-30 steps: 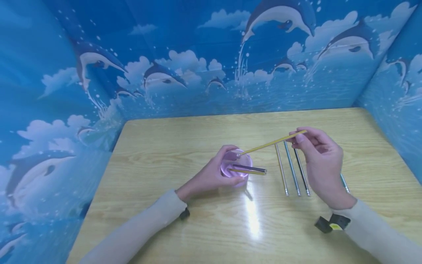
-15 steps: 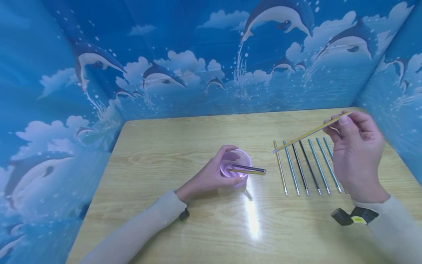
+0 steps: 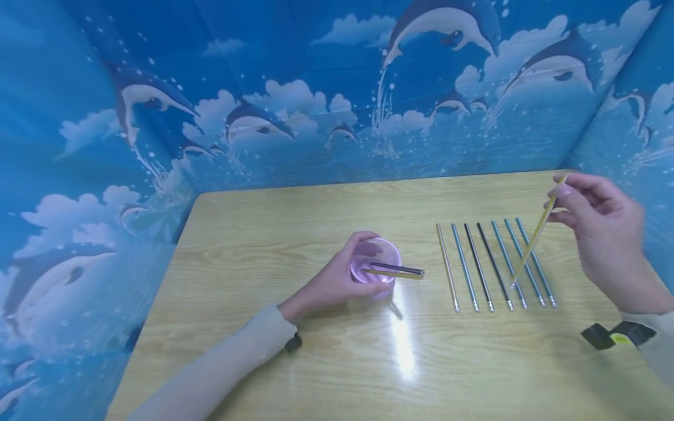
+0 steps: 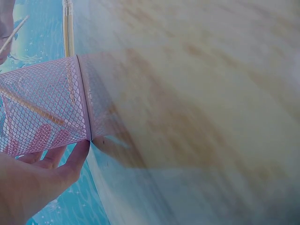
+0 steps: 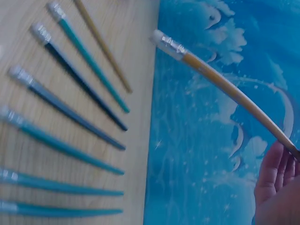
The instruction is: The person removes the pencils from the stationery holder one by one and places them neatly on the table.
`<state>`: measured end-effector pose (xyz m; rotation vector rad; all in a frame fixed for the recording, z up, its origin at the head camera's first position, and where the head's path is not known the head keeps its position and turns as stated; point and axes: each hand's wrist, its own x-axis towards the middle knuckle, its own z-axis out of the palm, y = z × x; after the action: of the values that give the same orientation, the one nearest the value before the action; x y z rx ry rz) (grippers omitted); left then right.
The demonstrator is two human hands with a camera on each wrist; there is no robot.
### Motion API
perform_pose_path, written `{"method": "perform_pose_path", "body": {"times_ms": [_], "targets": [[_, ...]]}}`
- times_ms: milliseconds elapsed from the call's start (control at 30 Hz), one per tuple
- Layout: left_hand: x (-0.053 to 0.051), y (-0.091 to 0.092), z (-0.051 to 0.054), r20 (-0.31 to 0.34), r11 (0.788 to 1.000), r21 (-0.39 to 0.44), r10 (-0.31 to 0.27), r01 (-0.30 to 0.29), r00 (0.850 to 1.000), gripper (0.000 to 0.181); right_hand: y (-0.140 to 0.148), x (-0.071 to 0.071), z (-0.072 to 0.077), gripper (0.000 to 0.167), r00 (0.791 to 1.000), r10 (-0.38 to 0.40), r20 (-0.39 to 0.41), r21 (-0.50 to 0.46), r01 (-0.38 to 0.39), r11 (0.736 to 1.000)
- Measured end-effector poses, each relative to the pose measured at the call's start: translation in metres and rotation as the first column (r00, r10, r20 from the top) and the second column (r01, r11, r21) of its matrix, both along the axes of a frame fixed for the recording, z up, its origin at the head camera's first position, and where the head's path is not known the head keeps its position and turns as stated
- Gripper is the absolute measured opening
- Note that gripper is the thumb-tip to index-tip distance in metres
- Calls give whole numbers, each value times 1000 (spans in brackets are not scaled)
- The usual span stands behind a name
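My left hand [image 3: 344, 275] is curled round a pink mesh pencil cup [image 4: 42, 103] that stands on the table. A dark pencil [image 3: 395, 268] and a yellow pencil [image 3: 400, 274] lean out over the cup's rim toward the right. Raised above the table at the right, my right hand [image 3: 605, 234] pinches another yellow pencil [image 5: 229, 89] near one end, its eraser end pointing down and to the left. Beneath that eraser lies a row of several pencils [image 3: 476, 266], teal, dark and one yellowish, set side by side with their erasers toward me.
The wooden table [image 3: 263, 228] is bounded at the back and sides by blue dolphin-printed curtains [image 3: 295, 134]. A bright light reflection [image 3: 402, 345] shows on the tabletop in front of the cup.
My right hand has moved right, away from the cup, with the yellow pencil, which has swung steeper. The row of pencils has come into full view. My left hand and the cup stay put.
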<state>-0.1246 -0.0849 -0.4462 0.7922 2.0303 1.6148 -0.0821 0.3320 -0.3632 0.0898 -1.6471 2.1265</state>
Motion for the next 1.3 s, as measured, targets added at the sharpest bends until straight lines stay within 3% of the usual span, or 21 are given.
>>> {"method": "perform_pose_path", "body": {"times_ms": [133, 200, 300, 400, 467, 533, 733, 833, 967, 1100, 1300], "targets": [[0, 0, -1, 5, 1000, 4, -8, 8, 1000, 92, 21, -3, -8, 23, 993, -4, 116, 110, -9, 994], [0, 0, -1, 6, 1000, 2, -6, 6, 1000, 91, 33, -5, -12, 21, 978, -32, 208, 235, -19, 972], [0, 0, -1, 1, 1000, -3, -2, 2, 1000, 91, 49, -8, -18, 20, 932, -104, 348, 451, -69, 890], [0, 0, 0, -2, 1000, -6, 2, -2, 1000, 91, 63, -14, -25, 18, 883, -158, 442, 554, -130, 822], [0, 0, 0, -6, 1000, -6, 2, -2, 1000, 92, 71, -19, -31, 17, 853, -174, 491, 569, -164, 806], [0, 0, 0, -11, 1000, -4, 2, -2, 1000, 94, 79, -24, -37, 22, 828, -184, 530, 599, -212, 772], [0, 0, 0, -9, 1000, 10, 3, -2, 1000, 94, 100, -41, -55, 52, 774, -165, 611, 659, -382, 648], [0, 0, 0, -2, 1000, 19, -2, 2, 1000, 94, 104, -47, -62, 60, 765, -158, 624, 677, -428, 599], [0, -1, 0, -1, 1000, 22, -3, 3, 1000, 92, 101, -53, -68, 56, 763, -183, 619, 714, -451, 536], [0, 0, -1, -15, 1000, 7, -1, 1, 1000, 91, 98, -56, -68, 54, 758, -237, 608, 760, -470, 448], [0, -1, -1, -13, 1000, 4, -3, 3, 1000, 89, 95, -58, -69, 53, 760, -269, 591, 793, -488, 363]]}}
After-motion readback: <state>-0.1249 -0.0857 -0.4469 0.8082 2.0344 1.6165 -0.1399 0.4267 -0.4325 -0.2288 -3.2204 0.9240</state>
